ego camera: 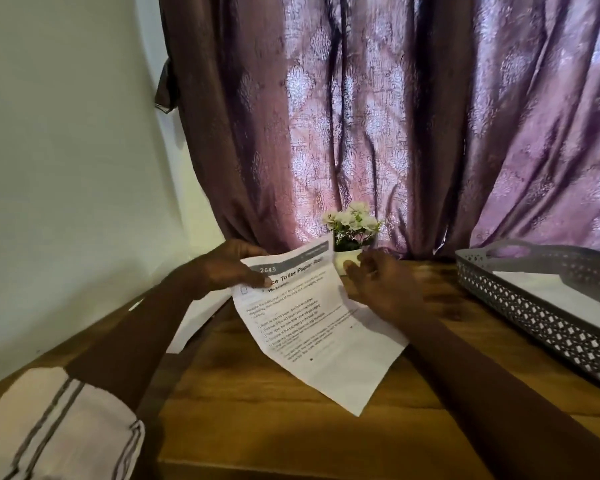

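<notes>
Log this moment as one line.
left hand: pinches sheet top edge | right hand: open, at sheet's right edge | table: under sheet | basket: right, untouched

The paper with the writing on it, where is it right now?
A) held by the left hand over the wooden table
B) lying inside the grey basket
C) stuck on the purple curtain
A: the left hand pinches the paper at its top corner, and the sheet slants down over the wooden table, well apart from the grey basket at the right.
</notes>
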Demonstrator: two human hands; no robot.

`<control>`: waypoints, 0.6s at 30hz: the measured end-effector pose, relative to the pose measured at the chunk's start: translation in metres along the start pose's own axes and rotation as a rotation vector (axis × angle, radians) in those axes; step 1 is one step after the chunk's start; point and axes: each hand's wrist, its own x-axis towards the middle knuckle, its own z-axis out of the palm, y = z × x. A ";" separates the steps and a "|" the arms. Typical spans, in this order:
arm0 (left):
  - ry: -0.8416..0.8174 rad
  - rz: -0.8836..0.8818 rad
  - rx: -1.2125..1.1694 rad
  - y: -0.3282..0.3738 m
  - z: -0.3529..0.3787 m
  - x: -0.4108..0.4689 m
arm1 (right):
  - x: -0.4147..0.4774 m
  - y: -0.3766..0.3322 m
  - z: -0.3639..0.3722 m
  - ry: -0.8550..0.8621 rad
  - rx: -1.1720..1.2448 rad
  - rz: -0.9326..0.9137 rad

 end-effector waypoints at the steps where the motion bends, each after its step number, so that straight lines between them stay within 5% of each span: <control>1: -0.028 0.036 0.033 0.008 -0.004 0.003 | 0.002 0.005 -0.001 0.012 0.078 0.017; 4: -0.038 0.187 0.180 0.025 -0.010 0.023 | 0.002 0.005 0.000 -0.019 0.522 0.156; 7: 0.245 0.539 0.480 0.018 0.016 0.039 | 0.004 0.001 -0.008 -0.143 0.902 0.448; 10: 0.497 0.763 0.858 -0.016 0.057 0.049 | 0.005 0.009 -0.007 -0.285 0.896 0.438; 18: 0.478 0.940 0.920 -0.024 0.078 0.045 | 0.011 0.011 -0.012 -0.303 1.043 0.494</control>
